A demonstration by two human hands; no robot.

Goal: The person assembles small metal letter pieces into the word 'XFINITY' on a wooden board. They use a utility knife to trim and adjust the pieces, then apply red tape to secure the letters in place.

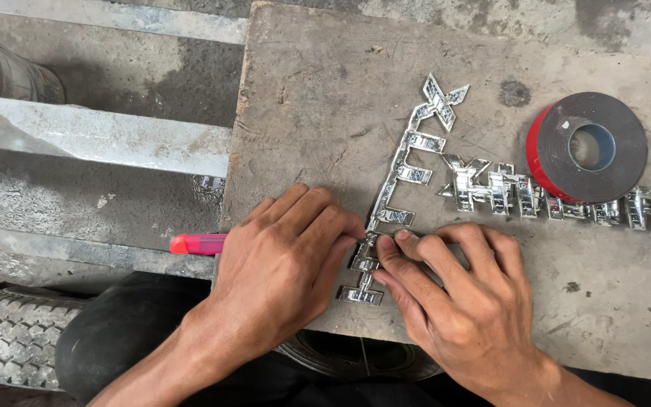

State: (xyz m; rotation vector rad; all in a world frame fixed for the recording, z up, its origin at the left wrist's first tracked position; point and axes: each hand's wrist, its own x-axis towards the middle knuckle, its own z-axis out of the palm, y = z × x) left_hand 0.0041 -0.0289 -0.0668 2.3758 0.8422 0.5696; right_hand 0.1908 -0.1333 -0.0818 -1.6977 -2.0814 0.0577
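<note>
On the rough grey surface [325,98] in front of you, scarred and dusty like a worn slab, a strip of chrome letters [404,177] runs on a slant from near its middle down to its front edge, each piece bright, faceted and blocky, joined end to end. Your left hand [284,267] lies palm down over the strip's lower end, fingers [333,218] curled loosely and pressed flat against the letters rather than wrapped around anything. Your right hand [457,290] comes in from the other side, thumb and forefinger tips pinched together right on the strip where the two hands meet, the other fingers folded down onto the slab. A second row of chrome letters [559,200] stretches off to the right, and its middle is overlapped by a thick roll of tape [588,147], dark grey on its face with a red edge and a round open core. Just left of your left wrist, a red and pink cutter handle [197,243] pokes out at the slab's edge. Below that, a treaded tyre [9,339] sits low at the left, and a dented metal can [5,71] stands at the far left.
</note>
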